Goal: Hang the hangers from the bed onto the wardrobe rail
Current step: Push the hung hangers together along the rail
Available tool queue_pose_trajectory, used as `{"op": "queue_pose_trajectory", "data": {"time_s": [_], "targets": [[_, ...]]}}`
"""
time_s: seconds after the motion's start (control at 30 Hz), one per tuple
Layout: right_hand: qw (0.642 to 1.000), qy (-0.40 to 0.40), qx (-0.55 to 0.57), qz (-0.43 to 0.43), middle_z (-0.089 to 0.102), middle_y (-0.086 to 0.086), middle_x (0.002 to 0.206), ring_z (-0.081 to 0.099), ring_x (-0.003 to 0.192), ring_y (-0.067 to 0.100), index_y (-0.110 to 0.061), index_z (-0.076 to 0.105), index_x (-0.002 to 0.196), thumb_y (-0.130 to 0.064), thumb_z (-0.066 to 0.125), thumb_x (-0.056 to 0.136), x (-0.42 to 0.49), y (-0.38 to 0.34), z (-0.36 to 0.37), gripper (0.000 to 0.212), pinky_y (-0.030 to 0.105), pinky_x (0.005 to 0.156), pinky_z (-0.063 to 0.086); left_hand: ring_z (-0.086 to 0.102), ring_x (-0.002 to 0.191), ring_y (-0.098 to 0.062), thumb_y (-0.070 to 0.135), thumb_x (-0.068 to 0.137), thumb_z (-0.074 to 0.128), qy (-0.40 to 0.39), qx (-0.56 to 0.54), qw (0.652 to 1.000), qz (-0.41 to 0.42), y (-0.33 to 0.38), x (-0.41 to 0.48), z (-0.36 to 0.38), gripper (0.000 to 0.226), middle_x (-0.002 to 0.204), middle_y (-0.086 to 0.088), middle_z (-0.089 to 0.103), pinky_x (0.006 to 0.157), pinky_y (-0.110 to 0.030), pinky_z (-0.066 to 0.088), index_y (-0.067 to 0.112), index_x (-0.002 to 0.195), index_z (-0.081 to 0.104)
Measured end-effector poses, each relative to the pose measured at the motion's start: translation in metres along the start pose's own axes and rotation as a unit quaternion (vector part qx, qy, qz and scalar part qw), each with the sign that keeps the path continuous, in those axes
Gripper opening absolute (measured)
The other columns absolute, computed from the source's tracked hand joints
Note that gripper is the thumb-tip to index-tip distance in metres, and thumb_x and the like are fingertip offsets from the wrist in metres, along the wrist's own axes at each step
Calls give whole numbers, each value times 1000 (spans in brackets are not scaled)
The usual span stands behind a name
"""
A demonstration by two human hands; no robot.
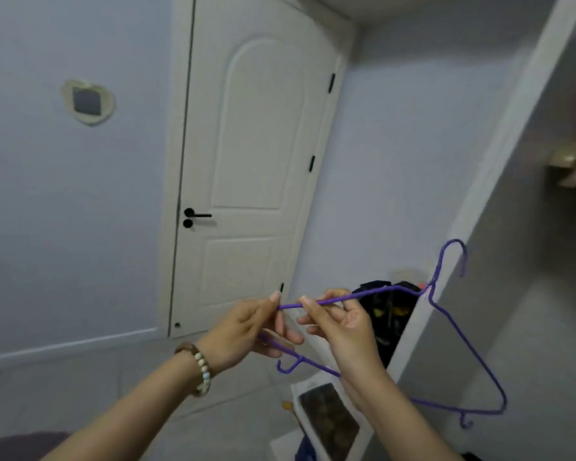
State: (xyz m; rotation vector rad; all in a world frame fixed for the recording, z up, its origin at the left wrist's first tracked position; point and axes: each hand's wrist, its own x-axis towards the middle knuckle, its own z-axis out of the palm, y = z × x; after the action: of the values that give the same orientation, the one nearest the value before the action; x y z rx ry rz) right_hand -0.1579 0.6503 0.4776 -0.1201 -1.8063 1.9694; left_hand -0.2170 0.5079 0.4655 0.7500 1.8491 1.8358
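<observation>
Our left hand [243,331] and right hand [343,331] both pinch one arm of the thin purple wire hanger [428,292], facing the white panelled door [246,161].

Hanger [373,293] in both hands, front-ctr; L hand [243,331] left of R hand [343,327]. Door [256,144] behind them, ctr-left. Wardrobe panel [499,154] on right, hanger's hook in front of it. Box [326,417] on floor below hands.

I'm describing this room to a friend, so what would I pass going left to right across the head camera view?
Heart-shaped wall frame → door handle → left hand → right hand → purple hanger's hook.
</observation>
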Motion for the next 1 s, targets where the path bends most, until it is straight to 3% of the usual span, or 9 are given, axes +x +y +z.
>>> {"op": "queue_pose_trajectory", "data": {"time_s": [0.17, 0.4, 0.5, 0.67, 0.73, 0.83, 1.0], "targets": [[995, 76, -1, -70, 71, 10, 76, 65, 55, 13, -13, 48, 85, -4, 68, 80, 4, -84, -99, 22, 18, 53, 50, 69, 61, -16, 34, 97, 26, -48, 10, 995, 89, 71, 49, 107, 43, 63, -7, 71, 56, -23, 55, 11, 64, 39], [977, 144, -8, -156, 71, 4, 74, 67, 60, 12, -13, 52, 86, -7, 68, 81, 17, -172, -221, 17, 19, 55, 50, 68, 61, -21, 36, 97, 27, -61, -4, 979, 195, 141, 107, 245, 43, 64, -10, 70, 55, -23, 52, 12, 64, 38], [967, 174, -2, -187, 69, 4, 75, 65, 57, 7, -12, 54, 97, -7, 67, 82, 26, -201, -265, 21, 16, 54, 50, 68, 63, -20, 35, 98, 26, -60, -18, 972, 227, 163, 130, 299, 42, 63, -7, 69, 57, -24, 53, 12, 66, 39], [933, 269, 54, -235, 65, 1, 77, 64, 53, 1, -11, 40, 113, -1, 68, 80, 50, -233, -327, 44, 16, 55, 50, 65, 56, -14, 34, 99, 26, -59, -56, 968, 239, 189, 168, 380, 41, 64, -3, 69, 52, -21, 50, 14, 66, 39], [925, 286, 59, -244, 63, 0, 79, 64, 58, 6, -9, 39, 117, 1, 66, 81, 57, -244, -348, 46, 17, 55, 51, 64, 57, -16, 33, 99, 25, -54, -66, 965, 246, 196, 182, 408, 41, 69, -6, 68, 50, -20, 50, 14, 66, 39], [923, 296, 57, -238, 62, 0, 83, 56, 61, 15, -12, 41, 116, 1, 64, 83, 66, -264, -379, 42, 16, 44, 49, 64, 53, -11, 31, 100, 24, -53, -93, 963, 248, 207, 198, 447, 44, 68, -5, 66, 47, -18, 50, 12, 66, 43], [912, 331, 43, -240, 60, 13, 113, 59, 69, 14, -10, 46, 125, 1, 62, 85, 83, -287, -428, 45, 14, 40, 46, 63, 53, -12, 25, 101, 29, -88, -128, 958, 239, 227, 225, 495, 44, 70, -6, 66, 48, -16, 49, 6, 76, 61]]}}
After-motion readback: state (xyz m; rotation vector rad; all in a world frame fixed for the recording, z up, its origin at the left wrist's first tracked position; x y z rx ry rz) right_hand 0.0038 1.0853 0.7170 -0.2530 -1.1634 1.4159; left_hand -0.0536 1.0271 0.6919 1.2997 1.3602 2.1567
